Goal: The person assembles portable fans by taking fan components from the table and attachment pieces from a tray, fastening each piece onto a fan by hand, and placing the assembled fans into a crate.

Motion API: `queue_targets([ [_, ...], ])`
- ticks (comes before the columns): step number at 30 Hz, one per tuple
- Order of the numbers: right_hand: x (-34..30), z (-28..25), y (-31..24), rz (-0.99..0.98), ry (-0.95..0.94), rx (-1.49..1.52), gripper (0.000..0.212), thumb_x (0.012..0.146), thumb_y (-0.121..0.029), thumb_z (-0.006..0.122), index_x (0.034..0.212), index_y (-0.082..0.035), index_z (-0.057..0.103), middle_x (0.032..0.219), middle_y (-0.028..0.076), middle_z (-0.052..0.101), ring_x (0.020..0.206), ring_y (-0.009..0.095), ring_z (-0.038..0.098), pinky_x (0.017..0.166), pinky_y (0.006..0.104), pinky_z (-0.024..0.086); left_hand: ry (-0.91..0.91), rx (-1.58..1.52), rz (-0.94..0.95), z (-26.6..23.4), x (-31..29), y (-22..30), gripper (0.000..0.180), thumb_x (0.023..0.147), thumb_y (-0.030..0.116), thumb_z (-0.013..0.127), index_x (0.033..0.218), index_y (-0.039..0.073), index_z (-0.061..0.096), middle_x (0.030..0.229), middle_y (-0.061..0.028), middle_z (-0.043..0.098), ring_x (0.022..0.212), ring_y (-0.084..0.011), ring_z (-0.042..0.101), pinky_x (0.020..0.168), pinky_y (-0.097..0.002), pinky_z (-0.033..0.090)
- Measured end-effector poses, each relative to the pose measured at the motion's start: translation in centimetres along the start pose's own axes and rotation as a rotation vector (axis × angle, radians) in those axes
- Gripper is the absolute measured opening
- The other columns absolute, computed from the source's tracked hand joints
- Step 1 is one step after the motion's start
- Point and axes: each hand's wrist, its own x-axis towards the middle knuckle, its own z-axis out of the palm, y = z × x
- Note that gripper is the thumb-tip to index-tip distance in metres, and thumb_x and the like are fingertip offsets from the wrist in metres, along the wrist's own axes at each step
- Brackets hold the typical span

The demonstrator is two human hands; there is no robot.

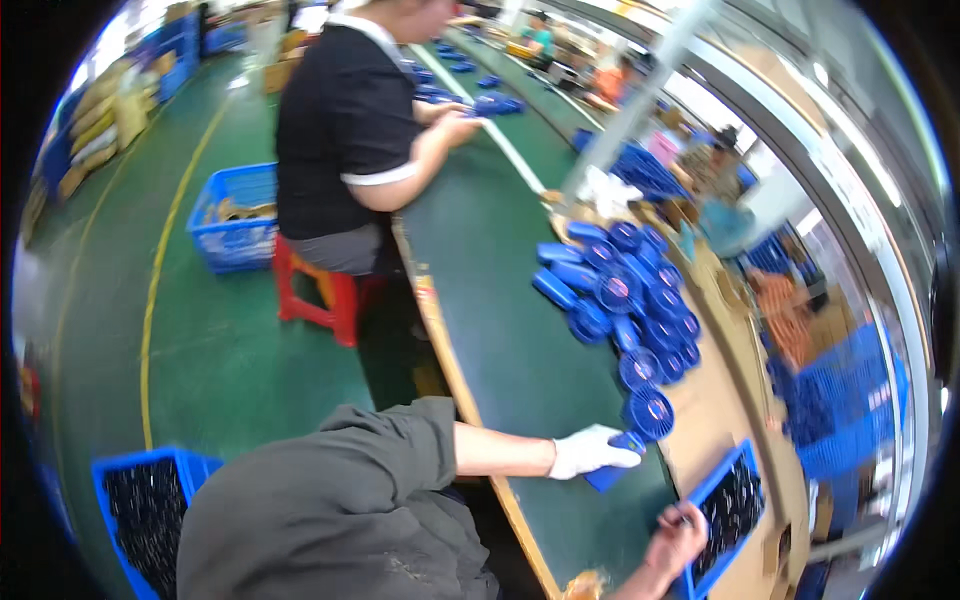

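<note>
Green belt [580,525] underneath, left hand [590,453] grips blue fan [649,414]; right hand [677,540] curled, contents unclear.

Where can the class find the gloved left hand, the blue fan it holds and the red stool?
Left hand [595,453]: head view, on the white glove.
Fan [651,413]: head view, on its round blue head.
Stool [344,308]: head view, on a red leg.

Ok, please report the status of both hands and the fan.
Left gloved hand holding blue fan. Right hand beside blue bin, its grip unclear. Fan pile close to held fan.
</note>
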Motion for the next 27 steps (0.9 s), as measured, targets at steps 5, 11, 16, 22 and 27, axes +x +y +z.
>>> queue_targets([
  [5, -2.6, 5.4, 2.3, 0.045, 0.078, -0.095, 0.009, 0.090, 0.002, 0.054, 0.083, 0.003, 0.060, 0.077, 0.005, 0.057, 0.067, 0.014, 0.058, 0.063, 0.0270, 0.049, -0.080, 0.464, -0.018, 1.4, 1.8, -0.1, 0.026, 0.077, 0.020, 0.072, 0.097, 0.005, 0.065, 0.082, -0.0015, 0.064, 0.076, -0.0093, 0.059, 0.070, -0.0264, 0.049],
  [11, -3.2, 4.2, 2.9, -0.732, 0.310, -1.035, 0.011, 0.081, 0.008, 0.060, 0.091, 0.007, 0.059, 0.084, 0.012, 0.056, 0.075, 0.027, 0.055, 0.066, 0.0357, 0.044, -0.182, 0.229, -0.226, 5.3, 1.6, -3.6, 0.049, 0.097, 0.048, 0.045, 0.076, 0.005, 0.058, 0.063, -0.0040, 0.059, 0.050, -0.0122, 0.057, 0.048, -0.0261, 0.046],
  [16, -3.0, 6.8, 2.2, -1.060, 0.257, -1.348, 0.020, 0.067, 0.004, 0.066, 0.083, -0.003, 0.058, 0.082, 0.008, 0.055, 0.073, 0.025, 0.053, 0.068, 0.0382, 0.037, -0.208, 0.318, -0.299, 4.7, 1.2, -3.8, 0.052, 0.098, 0.044, 0.041, 0.073, 0.002, 0.057, 0.057, -0.0056, 0.056, 0.049, -0.0136, 0.055, 0.048, -0.0269, 0.045],
  [22, -3.8, 5.5, 1.2, -0.984, 0.090, -1.357, 0.020, 0.058, -0.011, 0.070, 0.073, -0.004, 0.059, 0.082, 0.008, 0.054, 0.065, 0.022, 0.053, 0.063, 0.0389, 0.034, -0.178, 0.252, -0.402, 5.3, 1.5, -3.2, 0.045, 0.098, 0.038, 0.044, 0.073, 0.003, 0.057, 0.060, -0.0059, 0.057, 0.051, -0.0127, 0.054, 0.050, -0.0280, 0.043],
  [27, -3.4, 5.2, 6.6, -0.959, -0.130, -1.027, 0.021, 0.061, -0.007, 0.071, 0.078, -0.004, 0.060, 0.099, 0.016, 0.055, 0.081, 0.028, 0.055, 0.064, 0.0409, 0.043, -0.015, 0.243, -0.152, 1.2, 1.8, -6.8, 0.036, 0.095, 0.034, 0.055, 0.076, 0.004, 0.061, 0.068, 0.0025, 0.055, 0.064, -0.0077, 0.050, 0.055, -0.0298, 0.043],
])
